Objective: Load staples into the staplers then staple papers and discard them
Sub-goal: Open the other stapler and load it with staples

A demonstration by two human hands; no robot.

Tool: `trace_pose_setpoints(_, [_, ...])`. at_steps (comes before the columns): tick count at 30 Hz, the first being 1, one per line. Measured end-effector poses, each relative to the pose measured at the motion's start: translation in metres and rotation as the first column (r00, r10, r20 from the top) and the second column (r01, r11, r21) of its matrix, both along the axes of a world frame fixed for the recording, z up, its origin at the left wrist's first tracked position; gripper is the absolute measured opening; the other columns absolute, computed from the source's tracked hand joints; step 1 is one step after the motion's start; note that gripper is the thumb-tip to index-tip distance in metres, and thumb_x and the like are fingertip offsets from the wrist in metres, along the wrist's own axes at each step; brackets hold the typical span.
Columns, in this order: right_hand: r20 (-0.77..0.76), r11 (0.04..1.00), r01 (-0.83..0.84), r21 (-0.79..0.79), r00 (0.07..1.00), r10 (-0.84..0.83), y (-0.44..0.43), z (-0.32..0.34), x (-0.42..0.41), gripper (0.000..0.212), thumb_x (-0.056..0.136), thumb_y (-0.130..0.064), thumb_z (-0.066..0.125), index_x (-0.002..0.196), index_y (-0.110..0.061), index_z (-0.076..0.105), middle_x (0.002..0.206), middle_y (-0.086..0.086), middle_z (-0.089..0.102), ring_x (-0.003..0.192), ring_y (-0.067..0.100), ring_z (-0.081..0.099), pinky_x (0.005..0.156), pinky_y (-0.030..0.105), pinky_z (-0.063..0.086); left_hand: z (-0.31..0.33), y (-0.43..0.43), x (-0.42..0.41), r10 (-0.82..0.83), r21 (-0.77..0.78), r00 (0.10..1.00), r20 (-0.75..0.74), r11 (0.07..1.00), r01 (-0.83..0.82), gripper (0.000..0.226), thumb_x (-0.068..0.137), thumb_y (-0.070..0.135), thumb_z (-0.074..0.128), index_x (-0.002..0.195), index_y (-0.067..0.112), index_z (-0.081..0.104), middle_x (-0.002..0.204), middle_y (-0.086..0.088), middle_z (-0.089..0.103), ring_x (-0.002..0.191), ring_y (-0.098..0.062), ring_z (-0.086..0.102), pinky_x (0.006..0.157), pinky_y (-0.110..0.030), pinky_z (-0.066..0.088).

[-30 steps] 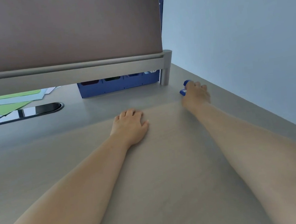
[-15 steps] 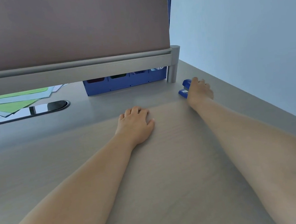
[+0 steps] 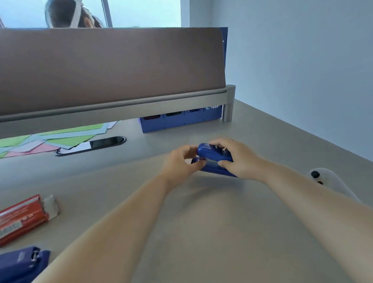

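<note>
A small blue stapler [image 3: 214, 159] is held over the middle of the desk [image 3: 214, 242] between both hands. My right hand [image 3: 240, 158] grips its rear and top. My left hand [image 3: 179, 162] pinches its front end. A red box of staples [image 3: 20, 220] with a torn white end lies at the left. A larger dark blue stapler [image 3: 12, 270] lies near the left front edge. Coloured papers [image 3: 43, 142] are spread under the divider at the back left.
A brown desk divider [image 3: 95, 68] on a grey rail closes off the back. A blue organiser [image 3: 180, 120] stands beneath it beside a grey post. A black cable slot [image 3: 91, 145] is set in the desk. A white controller [image 3: 330, 181] lies right. Another person's head shows beyond the divider.
My right hand has brought the blue stapler from the far right back to the middle. My left hand has lifted off the desk and taken its front end. The view has tilted up.
</note>
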State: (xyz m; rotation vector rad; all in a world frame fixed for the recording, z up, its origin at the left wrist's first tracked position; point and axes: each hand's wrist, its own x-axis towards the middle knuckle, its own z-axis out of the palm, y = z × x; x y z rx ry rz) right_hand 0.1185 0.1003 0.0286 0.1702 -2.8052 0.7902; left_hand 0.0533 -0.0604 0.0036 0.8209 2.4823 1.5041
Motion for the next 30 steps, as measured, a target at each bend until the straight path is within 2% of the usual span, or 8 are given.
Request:
trace_pose_setpoints(3, [0.041, 0.992, -0.113, -0.063, 0.992, 0.116, -0.037, 0.005, 0.029, 0.047, 0.080, 0.004, 0.058, 0.123, -0.012, 0.049, 0.111, 0.001, 0.056, 0.099, 0.016, 0.051, 0.083, 0.017, 0.035, 0.008, -0.046, 0.034, -0.010, -0.004, 1.000, -0.003, 1.000, 0.010, 0.014, 0.078, 0.012, 0.069, 0.088, 0.020, 0.064, 0.080, 0.009, 0.065, 0.073, 0.004, 0.060, 0.068, -0.007, 0.046])
trace_pose_setpoints(6, [0.090, 0.975, -0.208, -0.080, 0.973, 0.215, -0.077, 0.004, 0.051, 0.045, 0.080, 0.006, 0.056, 0.119, -0.013, 0.050, 0.109, -0.002, 0.056, 0.100, 0.014, 0.052, 0.079, 0.007, 0.037, 0.007, -0.092, 0.067, 0.030, -0.029, 0.999, 0.021, 0.999, -0.029, 0.012, 0.076, 0.013, 0.071, 0.075, 0.023, 0.064, 0.071, 0.007, 0.065, 0.058, 0.007, 0.059, 0.057, -0.002, 0.043])
trace_pose_setpoints(9, [0.100, 0.951, -0.297, -0.087, 0.947, 0.305, -0.116, 0.004, 0.070, 0.044, 0.079, 0.006, 0.054, 0.117, -0.015, 0.051, 0.111, 0.001, 0.059, 0.105, 0.018, 0.055, 0.090, 0.021, 0.041, 0.007, -0.134, 0.102, 0.121, -0.093, 0.993, -0.009, 0.988, -0.121, 0.006, 0.076, 0.019, 0.071, 0.077, 0.021, 0.066, 0.076, 0.002, 0.066, 0.068, -0.008, 0.058, 0.057, -0.008, 0.042])
trace_pose_setpoints(12, [0.118, 0.930, -0.356, -0.093, 0.923, 0.366, -0.149, 0.002, 0.088, 0.045, 0.077, 0.003, 0.055, 0.115, -0.022, 0.053, 0.110, -0.001, 0.061, 0.104, 0.020, 0.056, 0.093, 0.033, 0.043, 0.004, -0.169, 0.135, 0.197, -0.130, 0.980, -0.041, 0.971, -0.201, 0.007, 0.076, 0.022, 0.071, 0.079, 0.022, 0.065, 0.073, 0.006, 0.064, 0.066, -0.009, 0.056, 0.058, -0.012, 0.041])
trace_pose_setpoints(18, [0.118, 0.900, -0.433, -0.051, 0.892, 0.436, -0.203, -0.008, 0.115, 0.035, 0.079, -0.009, 0.064, 0.111, -0.022, 0.058, 0.101, -0.002, 0.064, 0.095, 0.019, 0.058, 0.088, 0.032, 0.044, -0.011, -0.222, 0.177, 0.296, -0.158, 0.951, -0.086, 0.939, -0.306, 0.023, 0.072, 0.025, 0.075, 0.063, 0.029, 0.054, 0.060, 0.011, 0.052, 0.058, -0.007, 0.047, 0.055, -0.014, 0.036])
trace_pose_setpoints(21, [0.119, 0.890, -0.455, -0.028, 0.883, 0.455, -0.230, -0.010, 0.125, 0.032, 0.082, -0.015, 0.063, 0.113, -0.020, 0.057, 0.103, -0.001, 0.064, 0.093, 0.017, 0.057, 0.083, 0.026, 0.042, -0.010, -0.249, 0.190, 0.284, -0.174, 0.954, -0.091, 0.939, -0.296, 0.016, 0.074, 0.021, 0.073, 0.070, 0.025, 0.058, 0.061, 0.013, 0.054, 0.056, -0.002, 0.047, 0.053, -0.010, 0.039])
trace_pose_setpoints(25, [0.134, 0.885, -0.464, 0.032, 0.880, 0.456, -0.261, -0.011, 0.131, 0.030, 0.085, -0.016, 0.058, 0.114, -0.019, 0.053, 0.111, 0.004, 0.064, 0.097, 0.022, 0.057, 0.087, 0.034, 0.043, -0.010, -0.275, 0.200, 0.312, -0.141, 0.948, -0.064, 0.938, -0.318, 0.010, 0.075, 0.016, 0.073, 0.079, 0.019, 0.064, 0.065, 0.014, 0.058, 0.059, -0.001, 0.052, 0.055, -0.007, 0.041])
trace_pose_setpoints(30, [0.129, 0.898, -0.439, 0.031, 0.893, 0.432, -0.282, -0.011, 0.133, 0.021, 0.087, -0.024, 0.056, 0.108, -0.018, 0.053, 0.098, -0.001, 0.059, 0.088, 0.019, 0.052, 0.077, 0.029, 0.038, -0.015, -0.288, 0.203, 0.362, -0.117, 0.929, -0.079, 0.922, -0.369, 0.010, 0.074, 0.018, 0.074, 0.081, 0.014, 0.067, 0.068, 0.008, 0.060, 0.061, -0.002, 0.052, 0.055, -0.007, 0.040])
